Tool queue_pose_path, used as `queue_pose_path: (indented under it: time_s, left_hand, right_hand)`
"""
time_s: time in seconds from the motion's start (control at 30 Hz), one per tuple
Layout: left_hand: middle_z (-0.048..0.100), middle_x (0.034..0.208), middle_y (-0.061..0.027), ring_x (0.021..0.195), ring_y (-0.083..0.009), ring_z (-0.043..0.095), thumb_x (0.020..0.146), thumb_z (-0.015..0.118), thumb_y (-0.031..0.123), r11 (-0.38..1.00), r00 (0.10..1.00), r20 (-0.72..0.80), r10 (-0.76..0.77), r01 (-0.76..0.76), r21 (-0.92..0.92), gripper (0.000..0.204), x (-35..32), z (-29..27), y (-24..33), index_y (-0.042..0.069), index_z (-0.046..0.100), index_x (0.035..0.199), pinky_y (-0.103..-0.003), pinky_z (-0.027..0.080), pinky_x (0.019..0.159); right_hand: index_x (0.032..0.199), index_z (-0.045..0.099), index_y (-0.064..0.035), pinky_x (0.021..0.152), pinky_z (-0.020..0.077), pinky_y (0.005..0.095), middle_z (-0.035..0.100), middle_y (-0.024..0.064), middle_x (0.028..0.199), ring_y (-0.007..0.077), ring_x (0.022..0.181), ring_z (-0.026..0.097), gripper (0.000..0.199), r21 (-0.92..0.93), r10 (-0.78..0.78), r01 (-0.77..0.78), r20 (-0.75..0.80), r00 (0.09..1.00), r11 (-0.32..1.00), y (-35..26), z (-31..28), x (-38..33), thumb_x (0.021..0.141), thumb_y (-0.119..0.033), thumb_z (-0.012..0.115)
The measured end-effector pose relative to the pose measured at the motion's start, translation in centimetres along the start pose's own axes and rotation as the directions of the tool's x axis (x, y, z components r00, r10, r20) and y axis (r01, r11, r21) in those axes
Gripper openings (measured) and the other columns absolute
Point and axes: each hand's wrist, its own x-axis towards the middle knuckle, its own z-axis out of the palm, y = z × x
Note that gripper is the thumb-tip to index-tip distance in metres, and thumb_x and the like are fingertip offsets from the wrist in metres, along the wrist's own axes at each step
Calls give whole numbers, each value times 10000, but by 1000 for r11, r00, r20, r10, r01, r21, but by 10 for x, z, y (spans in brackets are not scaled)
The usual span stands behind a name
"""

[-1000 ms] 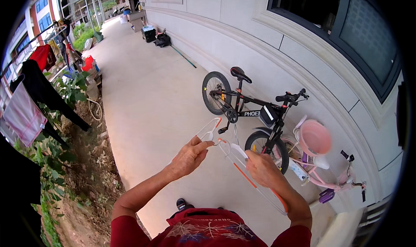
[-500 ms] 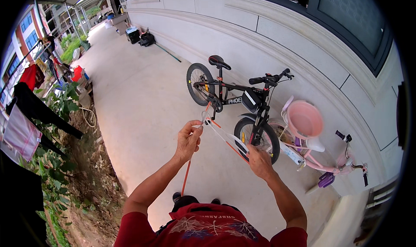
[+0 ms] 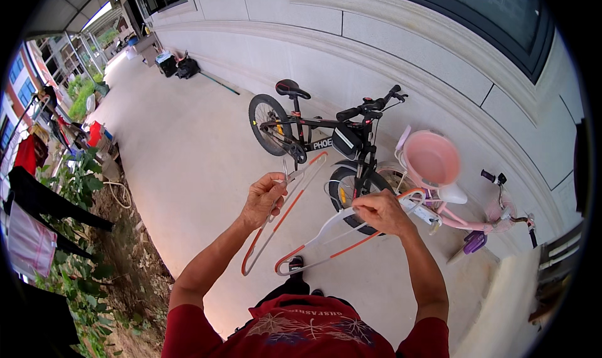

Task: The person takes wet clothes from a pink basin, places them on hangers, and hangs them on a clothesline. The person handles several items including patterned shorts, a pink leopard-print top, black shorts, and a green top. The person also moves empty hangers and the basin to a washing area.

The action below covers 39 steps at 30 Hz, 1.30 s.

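Note:
In my left hand [image 3: 264,200] is a thin clothes hanger [image 3: 288,212], orange and whitish, pinched between thumb and fingers near its hook. The hanger slants down toward me. My right hand [image 3: 382,211] grips a second hanger [image 3: 356,245] of the same colours, its closed fingers around the top part. This one spreads out on both sides of the hand, one rounded end pointing toward my left. The two hangers are apart, with a gap between them. Both hang in the air above the concrete floor, in front of a black bicycle [image 3: 304,121].
A pink basin [image 3: 433,160] sits over a small pink bicycle [image 3: 461,217] by the pale wall [image 3: 263,50]. To the left, dark clothes [image 3: 56,195] hang beside plants [image 3: 75,276] and bare soil. Black bags [image 3: 187,67] stand farther along the wall.
Earlier the hangers were close together, crossing in front of my hands. Now they are separated, one in each hand. My right hand has risen slightly and turned its hanger. The view has shifted a little.

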Motion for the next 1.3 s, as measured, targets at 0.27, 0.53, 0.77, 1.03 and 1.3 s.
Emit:
queue_pose_path:
  time_s: [0.27,0.53,0.77,1.03,1.3]
  left_hand:
    - [555,795,-24,562,-53,464,908,563,223,997,967,248,-52,64,-41,201,32,-14,30,105,592,1068,-201,357,425]
    - [572,777,-11,561,-56,471,887,588,195,999,994,99,-34,36,-16,155,56,-54,53,118,592,1022,-203,370,442]
    - [530,717,11,564,-63,475,874,586,155,984,978,-206,-14,-23,-176,151,76,-84,27,135,566,1022,-218,409,440]
    - [539,789,-1,708,-98,522,865,591,144,926,909,-411,-73,-91,-366,222,101,-44,-4,163,516,1073,-242,452,548]
    - [580,734,8,702,-57,510,815,661,73,948,903,-395,167,-257,-189,241,104,-44,-13,73,576,1040,-194,391,567]
  right_hand:
    - [814,667,-129,695,348,287,567,-11,601,138,559,522,71,-24,-34,36,78,996,999,-9,15,64,744,-115,663]
    - [816,637,-84,593,444,405,615,98,674,291,625,589,109,-87,159,-153,69,985,984,-18,21,102,801,-184,595]
    - [886,614,-77,640,450,452,629,134,757,341,739,601,128,-280,365,-391,-143,920,877,7,69,119,826,-153,530]
    - [1027,564,-24,671,464,412,616,195,817,353,746,604,227,250,499,-465,-91,862,849,22,167,158,839,-85,452]
    - [1046,512,6,592,436,302,567,97,723,163,630,523,298,393,432,-385,-36,901,835,-10,158,172,784,-127,559]
